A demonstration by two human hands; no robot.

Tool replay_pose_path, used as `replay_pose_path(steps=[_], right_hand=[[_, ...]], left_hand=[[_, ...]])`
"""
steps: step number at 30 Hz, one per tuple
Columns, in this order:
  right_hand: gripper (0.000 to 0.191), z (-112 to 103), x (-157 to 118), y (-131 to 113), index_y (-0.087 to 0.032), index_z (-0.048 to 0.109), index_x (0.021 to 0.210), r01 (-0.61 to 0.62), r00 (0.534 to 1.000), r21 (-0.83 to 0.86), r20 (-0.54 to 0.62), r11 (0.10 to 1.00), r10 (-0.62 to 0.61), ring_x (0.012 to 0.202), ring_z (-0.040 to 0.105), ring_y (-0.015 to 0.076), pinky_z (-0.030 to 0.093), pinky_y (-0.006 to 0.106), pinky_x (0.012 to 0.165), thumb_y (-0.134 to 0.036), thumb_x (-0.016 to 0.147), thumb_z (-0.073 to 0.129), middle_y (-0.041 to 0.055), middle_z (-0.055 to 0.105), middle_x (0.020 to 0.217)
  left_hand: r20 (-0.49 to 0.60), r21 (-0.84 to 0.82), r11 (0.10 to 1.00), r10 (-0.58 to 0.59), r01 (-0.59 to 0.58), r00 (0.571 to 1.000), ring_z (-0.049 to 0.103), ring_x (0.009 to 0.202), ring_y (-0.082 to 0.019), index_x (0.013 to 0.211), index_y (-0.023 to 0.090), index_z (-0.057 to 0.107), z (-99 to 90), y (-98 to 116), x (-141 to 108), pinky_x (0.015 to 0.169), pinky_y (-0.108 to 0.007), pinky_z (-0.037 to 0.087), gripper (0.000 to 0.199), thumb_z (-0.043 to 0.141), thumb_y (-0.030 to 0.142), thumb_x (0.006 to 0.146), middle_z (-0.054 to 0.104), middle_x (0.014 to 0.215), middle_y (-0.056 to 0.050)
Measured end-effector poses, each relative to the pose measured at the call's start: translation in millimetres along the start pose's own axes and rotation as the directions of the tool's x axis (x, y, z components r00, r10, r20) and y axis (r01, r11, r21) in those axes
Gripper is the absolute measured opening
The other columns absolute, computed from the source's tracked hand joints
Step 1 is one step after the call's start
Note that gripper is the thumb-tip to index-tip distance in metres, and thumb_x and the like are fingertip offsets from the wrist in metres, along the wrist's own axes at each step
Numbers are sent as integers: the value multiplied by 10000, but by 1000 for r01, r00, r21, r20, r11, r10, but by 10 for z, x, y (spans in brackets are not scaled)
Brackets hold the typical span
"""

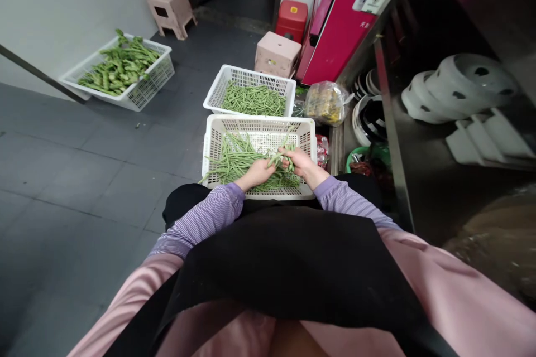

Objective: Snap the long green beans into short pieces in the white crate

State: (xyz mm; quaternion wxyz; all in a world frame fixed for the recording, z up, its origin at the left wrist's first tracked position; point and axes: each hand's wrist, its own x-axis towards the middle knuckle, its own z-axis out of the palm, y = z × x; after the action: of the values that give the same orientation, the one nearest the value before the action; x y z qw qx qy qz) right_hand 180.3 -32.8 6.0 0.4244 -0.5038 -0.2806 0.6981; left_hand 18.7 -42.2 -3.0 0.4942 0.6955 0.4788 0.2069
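Observation:
Long green beans [234,157] lie loose in the white plastic basket [209,139] right in front of my knees. Over its right half my two hands come close together. My right hand [300,160] is closed around several green beans, whose ends stick out past the fingers. With fingers pinched, my left hand [258,172] grips the end of a green bean beside them. Just beyond, a second white basket [215,89] holds shorter pieces of green bean [253,99].
On the left, a white basket [153,75] of leafy green stalks stands on the grey tiled floor. Two pink stools [277,53] [170,5] and a red bin [292,18] are farther back. A bagged bundle [327,103] and a steel shelf with white dishes [460,86] flank the right.

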Motion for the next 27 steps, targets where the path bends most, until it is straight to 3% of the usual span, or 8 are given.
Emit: replay_pose_path(steps=[3, 6, 11, 14, 17, 19, 23, 27], right_hand=[[261, 16, 1, 4, -191, 506, 779, 66, 991, -166, -104, 984, -84, 392, 397, 69, 303, 212, 356, -239, 737, 759, -55, 540, 547], [202, -18, -8, -7, -186, 525, 757, 73, 990, -212, -106, 975, -97, 403, 395, 75, 313, 221, 374, -246, 767, 717, -45, 530, 536], [285, -113, -169, -88, -171, 588, 747, 70, 970, -292, 242, 954, 3, 383, 369, 74, 312, 222, 385, -380, 728, 782, -62, 459, 461], [328, -98, -295, -104, -164, 598, 736, 5, 901, -378, 404, 926, 160, 374, 362, 72, 292, 219, 374, -419, 712, 803, -66, 444, 442], [365, -41, -366, -67, -150, 595, 784, -100, 831, -375, 478, 921, 285, 375, 363, 54, 281, 212, 366, -408, 680, 831, -48, 529, 541], [395, 0, -379, -23, -143, 594, 839, -176, 816, -297, 488, 938, 308, 367, 328, 37, 266, 203, 365, -433, 692, 818, -55, 534, 586], [336, 102, -380, 77, -161, 543, 826, -244, 879, -102, 397, 964, 264, 368, 253, 25, 256, 191, 382, -434, 797, 735, -79, 480, 586], [294, 220, -372, 146, -192, 482, 790, -215, 949, 74, 251, 974, 190, 387, 280, 37, 285, 186, 403, -380, 852, 699, -80, 454, 590]], left_hand=[[62, 234, 963, 122, -133, 991, 424, 553, -127, 577, 180, 585, 15, 34, -61, 626, -262, 372, 173, 554, 192, 747, 501, 551, 11], [44, 226, 959, 164, -170, 985, 508, 650, -155, 710, 189, 676, 3, 47, -87, 677, -266, 405, 123, 598, 263, 768, 611, 675, -18], [-175, -287, 947, -199, 144, 964, 446, 519, -107, 925, 143, 671, -140, 28, 10, 529, -223, 358, 287, 628, 413, 839, 535, 613, 5], [-9, -669, 716, -278, 201, 961, 215, 374, -52, 944, 138, 634, -223, 62, 32, 403, -202, 192, 376, 543, 501, 904, 368, 518, 77], [60, -802, 572, -210, 172, 976, 165, 349, -30, 850, 148, 586, -262, 110, 10, 372, -190, 116, 345, 610, 491, 879, 296, 489, 106], [2, -803, 582, -212, 128, 977, 193, 345, -24, 783, 158, 544, -262, 126, -6, 362, -181, 120, 302, 665, 424, 858, 305, 478, 107], [-92, -739, 666, -248, 101, 964, 231, 346, -26, 781, 159, 529, -243, 113, 1, 364, -194, 140, 237, 637, 342, 885, 389, 502, 87], [-361, -622, 783, -302, 13, 883, 320, 402, -47, 765, 170, 511, -231, 123, 4, 442, -207, 276, 190, 612, 274, 887, 455, 537, 72]])
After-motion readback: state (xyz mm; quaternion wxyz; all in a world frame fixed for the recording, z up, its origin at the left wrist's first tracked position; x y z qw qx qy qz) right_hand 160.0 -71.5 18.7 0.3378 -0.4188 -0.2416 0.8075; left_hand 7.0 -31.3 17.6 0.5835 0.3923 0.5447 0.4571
